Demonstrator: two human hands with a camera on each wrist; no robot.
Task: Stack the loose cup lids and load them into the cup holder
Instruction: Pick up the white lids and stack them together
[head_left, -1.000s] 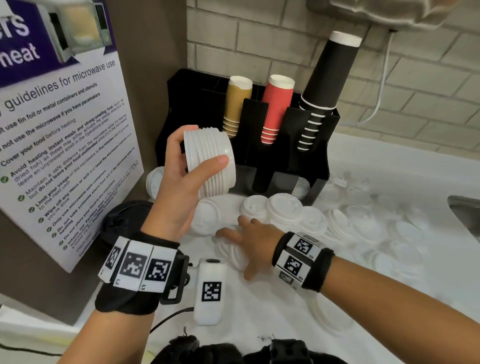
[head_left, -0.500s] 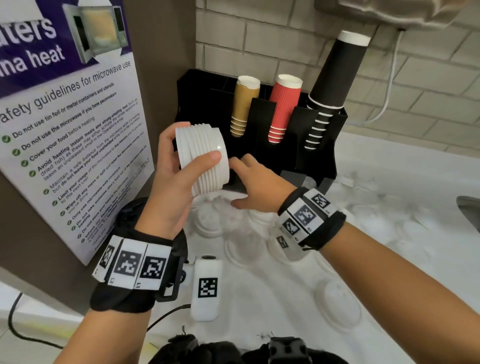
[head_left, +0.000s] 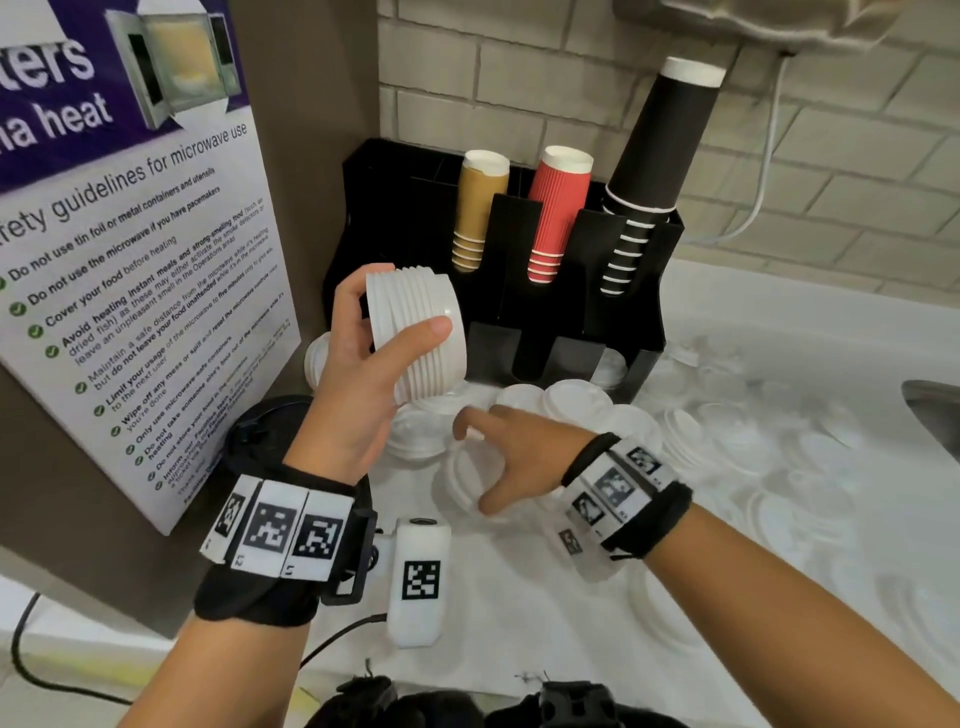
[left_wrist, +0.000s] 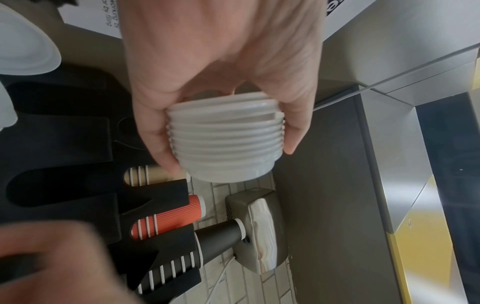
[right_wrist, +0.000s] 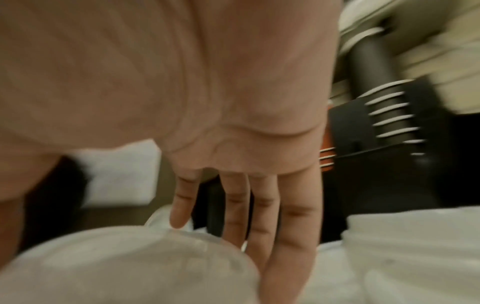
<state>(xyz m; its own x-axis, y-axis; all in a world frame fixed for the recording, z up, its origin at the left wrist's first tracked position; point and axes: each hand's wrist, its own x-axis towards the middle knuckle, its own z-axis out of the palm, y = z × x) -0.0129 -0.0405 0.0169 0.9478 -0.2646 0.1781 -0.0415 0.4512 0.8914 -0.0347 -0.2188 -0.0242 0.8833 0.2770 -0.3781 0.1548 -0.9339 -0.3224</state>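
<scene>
While left hand (head_left: 358, 379) grips lid stack (head_left: 421, 332) | right hand (right_wrist: 207, 123) open, fingers straight, clearest from wrist | head view: it hovers over loose lids (head_left: 576, 405).

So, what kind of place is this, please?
Probably a staff or office kitchenette: a purple-and-white microwave safety poster, a black cup holder with tan, red and black paper cups, and a white counter beside a metal sink.
</scene>
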